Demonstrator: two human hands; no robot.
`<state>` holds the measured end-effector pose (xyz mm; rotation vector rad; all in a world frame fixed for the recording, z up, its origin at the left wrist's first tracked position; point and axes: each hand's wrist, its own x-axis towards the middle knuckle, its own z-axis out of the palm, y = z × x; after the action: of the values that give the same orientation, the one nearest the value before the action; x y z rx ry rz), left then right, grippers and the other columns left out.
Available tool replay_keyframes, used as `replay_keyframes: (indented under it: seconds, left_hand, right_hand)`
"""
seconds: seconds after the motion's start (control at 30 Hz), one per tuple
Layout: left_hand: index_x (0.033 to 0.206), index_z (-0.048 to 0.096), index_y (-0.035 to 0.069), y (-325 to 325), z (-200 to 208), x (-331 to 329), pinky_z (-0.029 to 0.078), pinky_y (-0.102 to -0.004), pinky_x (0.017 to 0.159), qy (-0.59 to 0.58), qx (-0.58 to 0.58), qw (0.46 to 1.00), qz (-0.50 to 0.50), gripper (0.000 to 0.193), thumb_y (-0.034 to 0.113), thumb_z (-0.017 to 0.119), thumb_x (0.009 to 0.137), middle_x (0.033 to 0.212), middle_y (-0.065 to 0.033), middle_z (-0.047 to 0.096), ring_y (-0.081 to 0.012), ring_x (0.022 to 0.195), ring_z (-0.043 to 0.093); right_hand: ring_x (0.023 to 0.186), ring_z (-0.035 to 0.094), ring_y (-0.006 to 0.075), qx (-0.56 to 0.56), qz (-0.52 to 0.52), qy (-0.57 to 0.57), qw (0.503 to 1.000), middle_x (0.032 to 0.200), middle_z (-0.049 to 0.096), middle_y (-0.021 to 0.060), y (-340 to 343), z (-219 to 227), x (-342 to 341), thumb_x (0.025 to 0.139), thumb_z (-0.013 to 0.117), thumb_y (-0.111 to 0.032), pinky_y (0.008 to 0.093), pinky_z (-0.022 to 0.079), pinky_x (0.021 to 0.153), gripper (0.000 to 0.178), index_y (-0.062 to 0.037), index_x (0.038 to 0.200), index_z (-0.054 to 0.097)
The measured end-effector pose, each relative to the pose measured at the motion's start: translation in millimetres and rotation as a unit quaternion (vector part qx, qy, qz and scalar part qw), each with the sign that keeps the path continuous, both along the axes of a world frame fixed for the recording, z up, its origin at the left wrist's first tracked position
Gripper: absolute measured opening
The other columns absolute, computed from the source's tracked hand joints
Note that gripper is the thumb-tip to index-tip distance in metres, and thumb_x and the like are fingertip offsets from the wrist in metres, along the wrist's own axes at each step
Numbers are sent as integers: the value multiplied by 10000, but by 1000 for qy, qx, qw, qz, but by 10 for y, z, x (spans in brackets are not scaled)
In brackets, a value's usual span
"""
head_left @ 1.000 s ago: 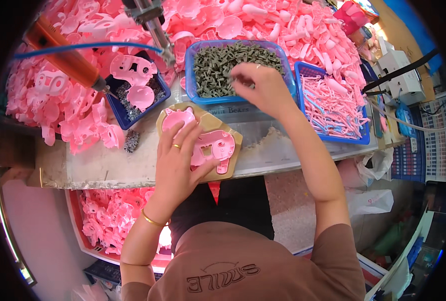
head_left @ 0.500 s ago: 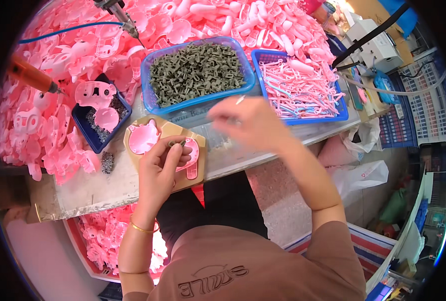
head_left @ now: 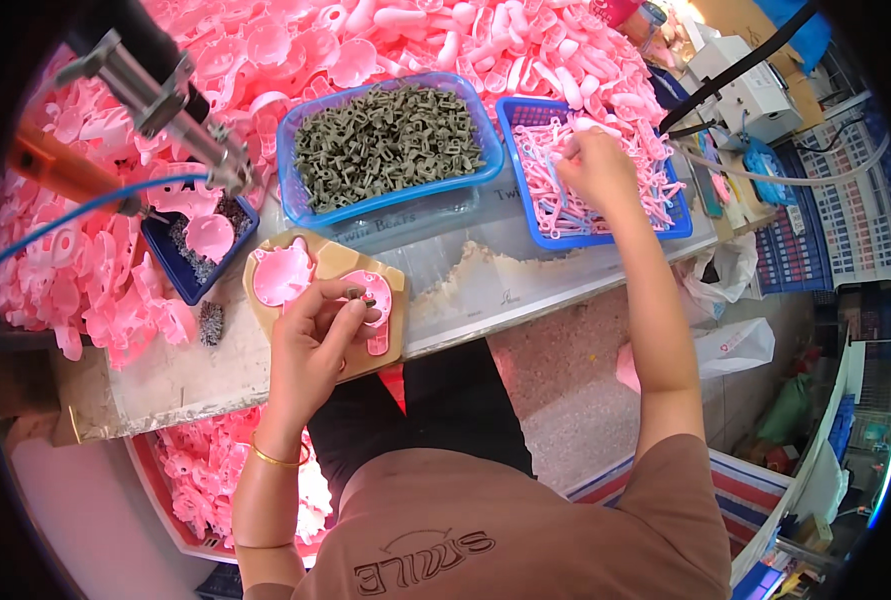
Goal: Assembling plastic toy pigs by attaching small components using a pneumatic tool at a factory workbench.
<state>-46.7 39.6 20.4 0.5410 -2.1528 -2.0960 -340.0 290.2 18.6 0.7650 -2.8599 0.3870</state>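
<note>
My left hand (head_left: 310, 335) pinches a small grey-green plastic clip (head_left: 354, 293) between thumb and fingertips. It hovers over a tan fixture block (head_left: 390, 348), in which a pink molded shell (head_left: 283, 274) with a round hollow lies at the left and a second pink shell (head_left: 377, 341) at the right, partly behind my fingers. Over at the right, my right hand (head_left: 602, 170) reaches into a blue basket (head_left: 590, 240) of thin pink and pale blue sticks (head_left: 565, 210). Its fingers are drawn together at the pile, and their tips are hidden.
A clear blue-rimmed tub (head_left: 395, 205) of grey-green clips stands behind the fixture. A dark blue tray (head_left: 193, 290) holds small screws and a pink part. Two power screwdrivers, one silver (head_left: 180, 115) and one orange (head_left: 75, 170), hang at the left. Pink parts (head_left: 265, 45) pile up behind.
My right hand has gone from in front of the tub rightward into the basket of sticks. The silver screwdriver has swung lower and left. My left hand stays over the fixture.
</note>
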Motion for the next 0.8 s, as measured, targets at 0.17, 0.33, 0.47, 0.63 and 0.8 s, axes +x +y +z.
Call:
replay_keyframes:
  seconds: [0.17,0.33,0.47,0.63,0.8]
  left_hand:
    - [1115,615,-47,-4,15,-34,558,-244,716,27,28,999,14,223,144,546,1021,926,-110,711,-141,819,700]
    - [1118,611,-53,-36,-5,-49,568,-257,721,18,44,998,44,236,153,540,1026,918,-105,701,-149,808,700]
    - [1127,587,-48,-9,11,-83,580,-262,694,7,110,993,42,241,166,539,1026,927,-122,704,-153,807,707]
    - [1059,564,-32,45,49,-61,591,-256,682,-12,133,990,47,261,226,539,1031,930,-154,712,-169,789,716]
    - [1028,557,-30,48,16,-20,593,-258,676,8,155,987,49,271,239,525,1038,918,-151,711,-171,786,717]
  right_hand:
    - [757,646,249,17,8,82,996,845,654,100,261,126,-11,813,668,-163,385,508,703,194,-30,950,634]
    - [759,592,94,-227,110,-239,938,841,660,38,52,573,444,893,659,-96,271,466,674,209,-31,1091,659]
    - [772,575,51,-261,225,-380,858,867,685,11,-394,551,1145,898,688,-88,245,455,673,222,-26,1110,707]
    - [788,652,91,-236,276,-412,835,860,731,63,-721,323,1474,898,686,-139,271,502,693,208,-18,1063,724]
    - [738,577,63,-259,250,-421,832,835,699,19,-806,273,1561,885,712,-89,241,467,670,153,6,1002,730]
